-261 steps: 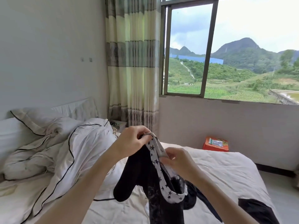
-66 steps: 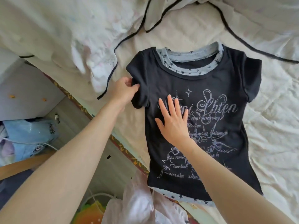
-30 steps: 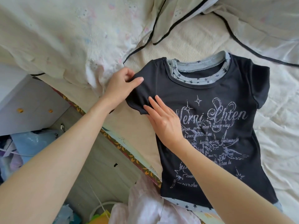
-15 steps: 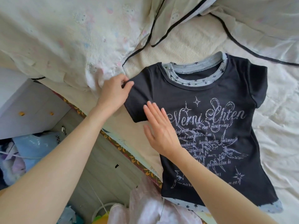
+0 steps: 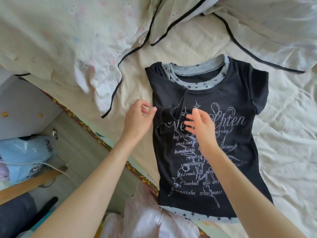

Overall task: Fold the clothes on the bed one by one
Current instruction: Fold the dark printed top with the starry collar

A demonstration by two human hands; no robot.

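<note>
A cream bed sheet (image 5: 283, 152), creased, is lit by soft daylight. A pale duvet (image 5: 68, 40) edged with black piping is heaped across the top. A patterned bed edge (image 5: 96, 140) is seen running diagonally beside a wood-grain floor (image 5: 82, 152). A white cabinet (image 5: 22, 109) with small orange knobs is placed at the left, and a light blue bag (image 5: 25, 155) is seen below it.

Matt black cloth T-shirt (image 5: 231, 103) on rumpled, creased cream cotton-like bedsheet (image 5: 283, 152).
</note>
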